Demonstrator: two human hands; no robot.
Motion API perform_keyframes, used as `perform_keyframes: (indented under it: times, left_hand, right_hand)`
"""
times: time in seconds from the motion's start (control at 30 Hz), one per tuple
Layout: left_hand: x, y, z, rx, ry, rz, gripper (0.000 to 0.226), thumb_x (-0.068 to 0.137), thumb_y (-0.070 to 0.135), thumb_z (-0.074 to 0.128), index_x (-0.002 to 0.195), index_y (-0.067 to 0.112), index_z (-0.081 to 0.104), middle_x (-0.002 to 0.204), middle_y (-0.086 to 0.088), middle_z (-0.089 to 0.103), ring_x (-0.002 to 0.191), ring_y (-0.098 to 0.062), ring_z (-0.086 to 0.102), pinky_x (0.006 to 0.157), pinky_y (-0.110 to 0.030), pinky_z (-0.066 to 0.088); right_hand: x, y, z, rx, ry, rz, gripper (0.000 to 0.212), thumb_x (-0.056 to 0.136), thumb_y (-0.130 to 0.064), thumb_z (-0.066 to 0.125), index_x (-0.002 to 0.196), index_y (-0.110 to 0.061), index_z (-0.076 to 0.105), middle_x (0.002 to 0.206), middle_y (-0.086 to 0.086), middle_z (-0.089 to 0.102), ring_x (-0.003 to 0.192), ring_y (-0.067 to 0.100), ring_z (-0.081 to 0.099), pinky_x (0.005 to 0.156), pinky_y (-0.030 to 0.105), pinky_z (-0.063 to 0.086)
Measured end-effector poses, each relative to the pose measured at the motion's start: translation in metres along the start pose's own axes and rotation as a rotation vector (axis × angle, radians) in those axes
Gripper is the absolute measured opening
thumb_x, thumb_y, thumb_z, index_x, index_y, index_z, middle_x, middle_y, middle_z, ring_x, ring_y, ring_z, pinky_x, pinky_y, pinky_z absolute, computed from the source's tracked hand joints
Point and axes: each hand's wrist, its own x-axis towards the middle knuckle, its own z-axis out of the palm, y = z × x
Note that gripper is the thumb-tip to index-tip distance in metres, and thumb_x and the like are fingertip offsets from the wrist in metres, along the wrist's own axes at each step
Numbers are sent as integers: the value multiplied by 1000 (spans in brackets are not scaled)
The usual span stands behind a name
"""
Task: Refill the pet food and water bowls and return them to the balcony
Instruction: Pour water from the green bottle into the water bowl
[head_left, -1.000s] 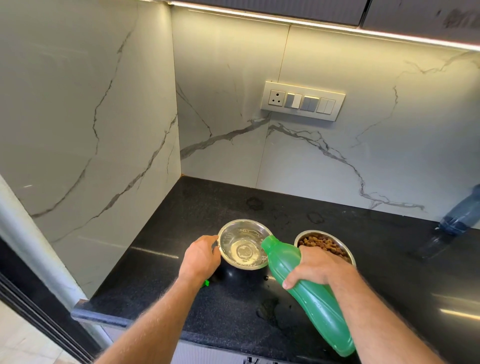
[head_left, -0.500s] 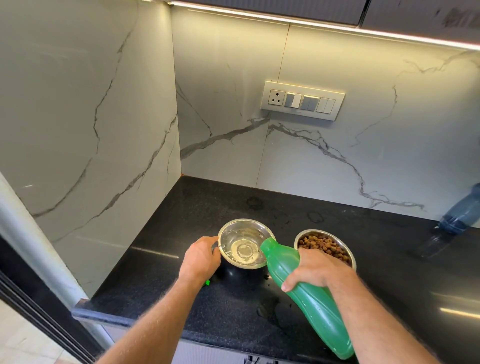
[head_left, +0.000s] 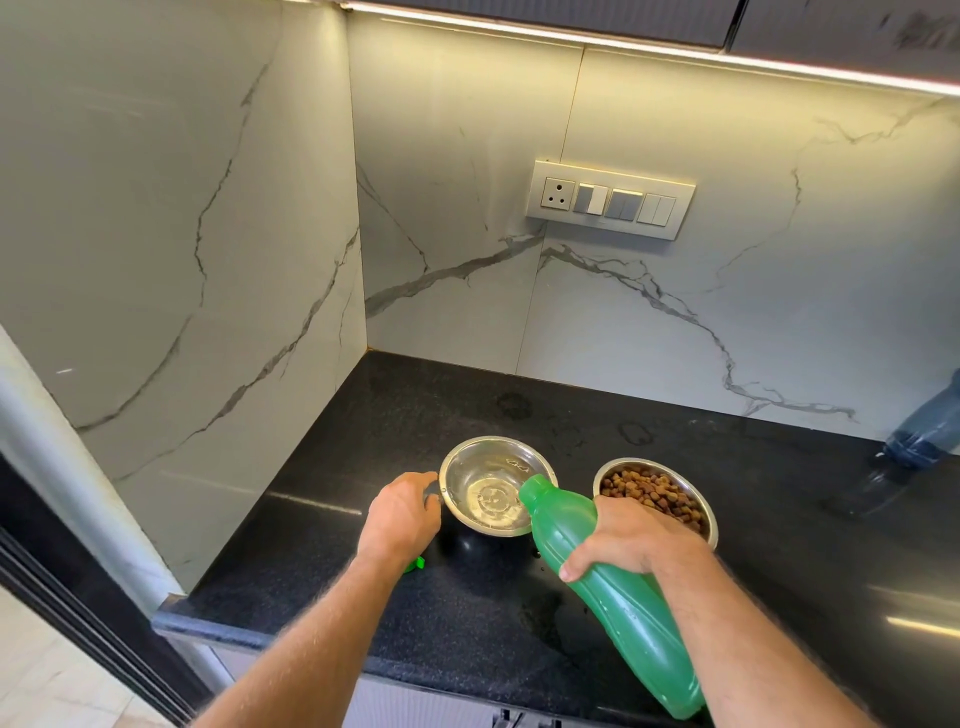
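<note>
Carefully, we are tipping the green bottle (head_left: 613, 587), gripped in our right hand (head_left: 626, 540), over 1 water bowl (head_left: 496, 486); our left hand (head_left: 402, 514) is pinching its rim, best kept level.

White marble-veined wall panels (head_left: 171, 218) meet in a corner above a black speckled countertop (head_left: 467, 618). A switch plate (head_left: 609, 199) sits beneath a glowing under-cabinet light strip (head_left: 649, 49). Pale floor tiles (head_left: 47, 680) lie lower left.
</note>
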Motion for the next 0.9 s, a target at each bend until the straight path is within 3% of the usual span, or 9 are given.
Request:
perform_keyframes:
  times: [0.17, 0.9]
  left_hand:
    - [2, -2, -2, -1, -14, -15, 42, 100, 24, 53, 143, 24, 54, 146, 0, 54, 127, -17, 57, 103, -33, 49]
    - [8, -3, 0, 21, -18, 4, 42, 100, 24, 52, 142, 23, 55, 146, -2, 55, 126, -18, 58, 103, -35, 51]
  right_hand:
    - [0, 0, -1, 7, -6, 6, 87, 35, -65, 88, 109, -29, 58, 101, -2, 70, 89, 19, 70, 90, 44, 55]
    - [3, 2, -5, 4, 6, -19, 84, 42, -60, 89, 114, -27, 59, 103, -1, 70, 91, 20, 69, 92, 43, 54]
